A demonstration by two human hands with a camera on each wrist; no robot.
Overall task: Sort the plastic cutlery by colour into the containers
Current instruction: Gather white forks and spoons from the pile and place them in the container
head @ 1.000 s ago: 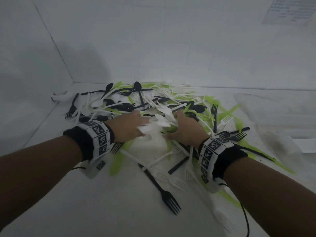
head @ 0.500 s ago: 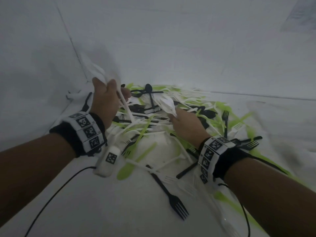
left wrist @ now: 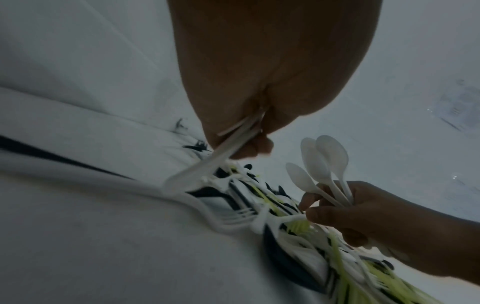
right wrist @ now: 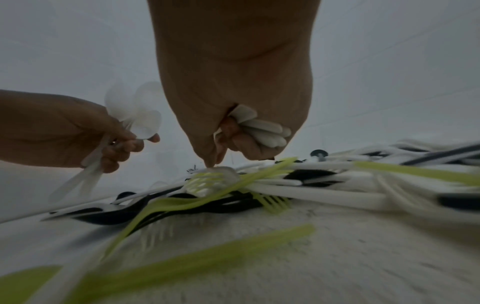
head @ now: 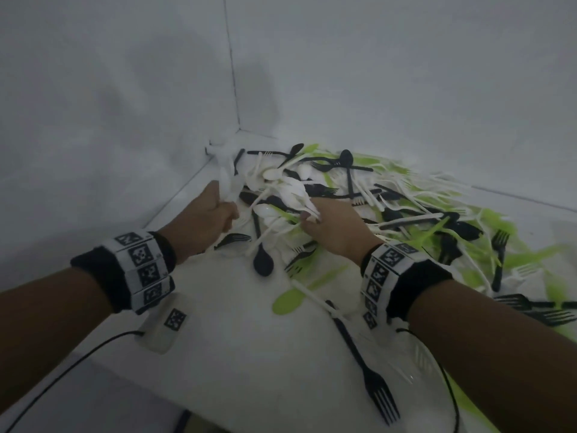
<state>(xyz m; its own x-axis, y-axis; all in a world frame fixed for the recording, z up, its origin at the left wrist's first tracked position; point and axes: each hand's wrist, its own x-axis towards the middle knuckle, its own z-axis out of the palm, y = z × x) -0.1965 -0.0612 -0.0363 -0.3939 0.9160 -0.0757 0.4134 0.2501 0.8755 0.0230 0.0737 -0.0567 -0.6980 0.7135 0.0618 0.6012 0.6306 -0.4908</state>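
Both hands are at the near-left edge of the cutlery pile [head: 359, 214] on the white table [head: 249, 354], close to the corner where the two walls meet

Left hand [head: 206, 220]: fingers [right wrist: 122, 148] clenched round a bunch of white cutlery [head: 228, 179]. Handles stick out below the fist [left wrist: 205, 168], spoon bowls fan out above it in the right wrist view [right wrist: 137, 111]. The bunch is blurred in the head view, can't count pieces

Right hand [head: 337, 232]: fingers [right wrist: 241, 139] curled round a fan of white spoons [head: 296, 195], bowls pointing away toward the far left. The left wrist view shows three bowls clearly [left wrist: 324, 162], handles gathered in the grip. One fingertip of that hand reaches down onto a clear or white piece lying on top of the pile [right wrist: 221, 172], right next to a green fork [right wrist: 205, 181]

The pile itself is mixed white, black and green forks, spoons and knives, tangled and overlapping, spreading from the corner out to the right. Strays on the near side: a black spoon [head: 263, 260] between the two wrists, a green spoon [head: 287, 303] just near of it, and a black fork [head: 371, 382] lying apart, tines toward the near edge

Both wrists carry black bands with square-patterned white tags [head: 140, 270], cables running off the near side

No container clearly made out in any view
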